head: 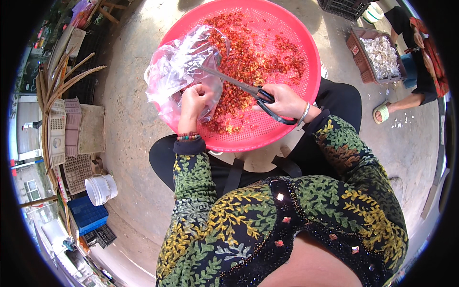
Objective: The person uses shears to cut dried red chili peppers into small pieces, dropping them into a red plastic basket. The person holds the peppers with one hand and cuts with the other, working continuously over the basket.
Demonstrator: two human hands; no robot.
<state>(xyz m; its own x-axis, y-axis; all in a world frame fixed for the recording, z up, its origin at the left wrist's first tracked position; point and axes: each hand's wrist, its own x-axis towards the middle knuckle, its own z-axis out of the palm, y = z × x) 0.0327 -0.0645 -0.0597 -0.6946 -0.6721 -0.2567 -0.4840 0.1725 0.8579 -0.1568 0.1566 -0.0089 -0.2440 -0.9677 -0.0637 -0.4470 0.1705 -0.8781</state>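
Observation:
A pink perforated plastic basin [287, 21] lies before me, scattered with cut pieces of dried red chilli [244, 64] and pale yellow seeds. On its left side rests a crumpled clear plastic bag [172, 61], with some dark red contents showing through the film. My left hand [195, 102] is at the near part of this bag, fingers curled and thumb against the forefinger; what they may pinch is hidden. Scissors [236, 80] with black handles are in my right hand [285, 100]. Their blades point up and left, and the tips meet the bag.
At right, a person [417, 68] sits by a brown plastic crate [364, 68] holding whitish pieces [382, 55]. A black crate [342, 9] stands beyond. Along the left are long sticks [68, 80], a white bucket [101, 189] and a blue crate [88, 213].

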